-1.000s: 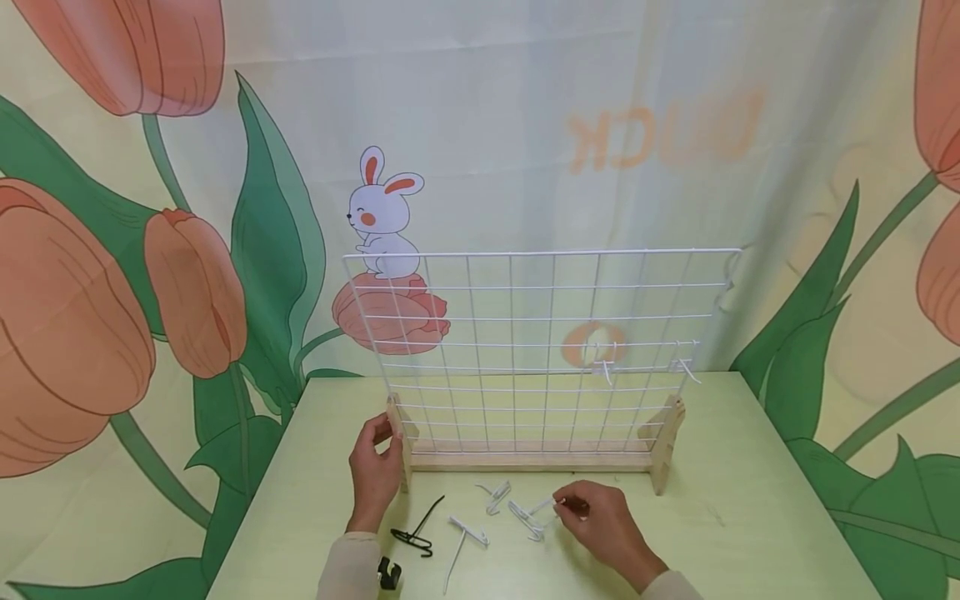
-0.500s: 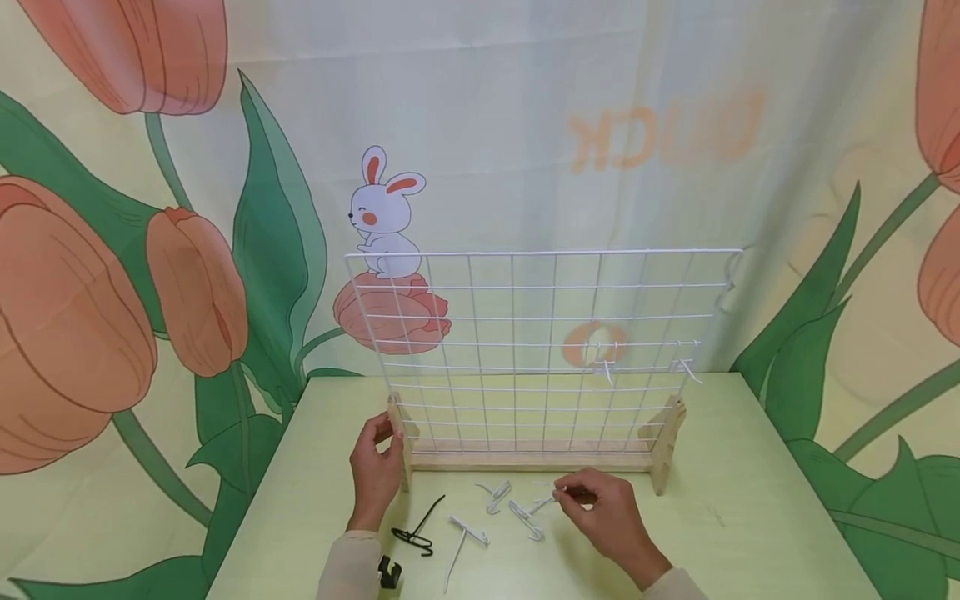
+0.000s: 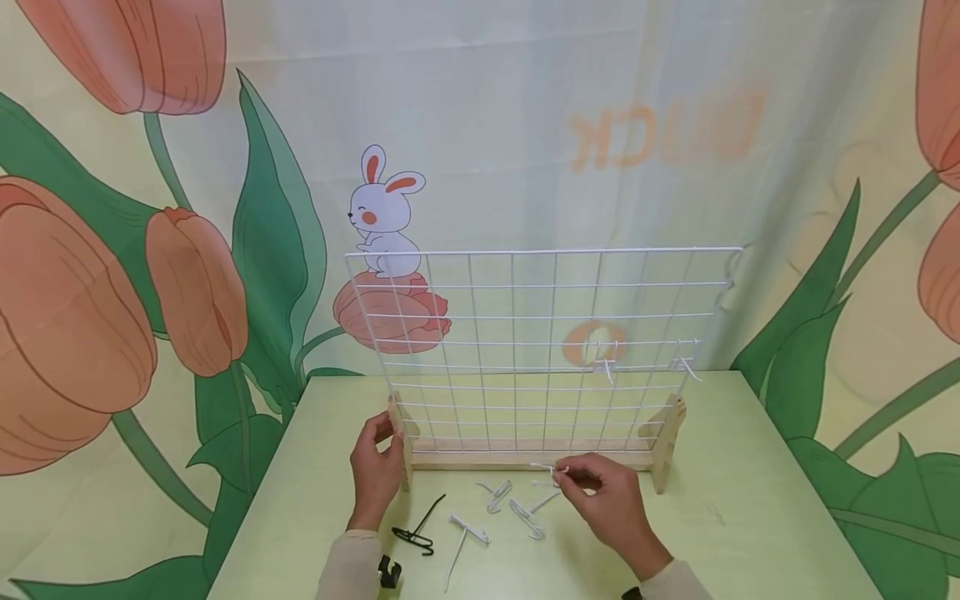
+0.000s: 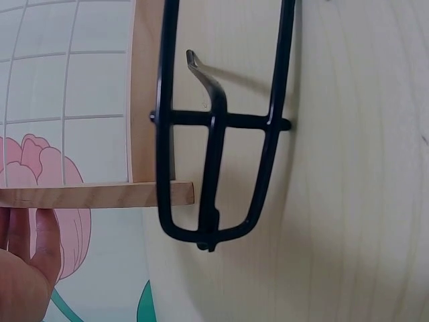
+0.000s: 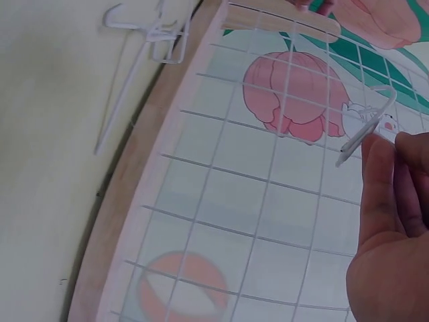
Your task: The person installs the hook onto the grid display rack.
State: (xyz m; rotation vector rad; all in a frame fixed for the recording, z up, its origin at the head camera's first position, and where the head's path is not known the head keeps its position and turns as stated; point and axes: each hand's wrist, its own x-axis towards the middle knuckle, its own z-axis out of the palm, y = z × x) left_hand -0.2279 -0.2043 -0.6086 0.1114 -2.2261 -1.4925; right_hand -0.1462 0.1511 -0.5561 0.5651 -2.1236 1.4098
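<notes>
My left hand (image 3: 377, 471) touches the outer side of the wooden stand's (image 3: 400, 450) left end. Its fingertips meet the wood in the left wrist view, all on one face. My right hand (image 3: 609, 500) pinches a small white wire hook (image 5: 365, 131) between thumb and fingers, in front of the stand's lower bar. Behind it rises a white wire grid panel (image 3: 512, 342) held upright by the stand. Two white hooks hang on the grid at the right, one a peg hook (image 3: 606, 368), the other near the edge (image 3: 686, 367).
Between the hands, several white hooks (image 3: 468, 531) lie on the pale table (image 3: 750, 517). A black wire hook (image 3: 412, 540) lies near the left wrist and looms large in the left wrist view. Behind the table hangs a curtain (image 3: 487, 150) printed with tulips and a rabbit.
My right hand has lifted a white hook off the table and moved it up and away toward the stand's lower bar. My left hand has stayed at the stand.
</notes>
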